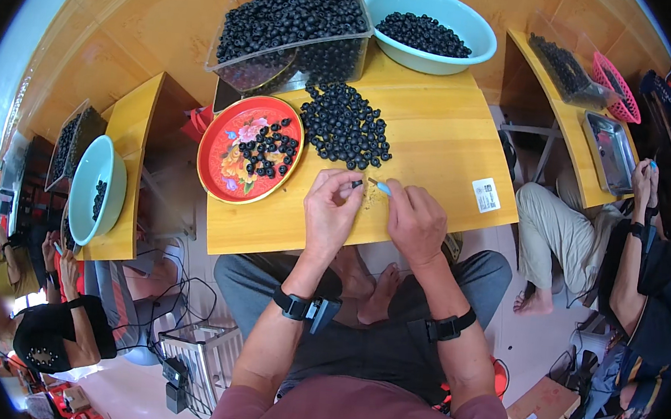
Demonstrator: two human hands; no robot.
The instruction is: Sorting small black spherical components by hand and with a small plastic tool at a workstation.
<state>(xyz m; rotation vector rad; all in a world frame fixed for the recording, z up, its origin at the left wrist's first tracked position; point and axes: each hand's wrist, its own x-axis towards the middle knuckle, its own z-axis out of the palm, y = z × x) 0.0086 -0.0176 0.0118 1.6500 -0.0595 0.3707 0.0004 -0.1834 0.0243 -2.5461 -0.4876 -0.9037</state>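
Note:
Over the near part of the yellow table (pixel 445 143), my left hand (pixel 330 211) pinches a small black bead (pixel 357 184) between thumb and fingertips. My right hand (pixel 416 223) grips a small tool with a light blue handle (pixel 384 188), its thin brownish tip pointing left at the bead. Whether tip and bead touch, I cannot tell. Fine yellowish crumbs (pixel 371 201) lie on the wood between my hands. Just beyond my left hand spreads a loose pile of black beads (pixel 347 127). To its left, a round red flowered tray (pixel 212 139) carries some more beads.
Behind the pile stand a clear plastic bin (pixel 340 62) heaped with black beads and a light blue basin (pixel 424 60) partly filled with them. A white label (pixel 486 195) sticks to the table's right side. People work at yellow tables on both sides; cables (pixel 176 295) lie at lower left.

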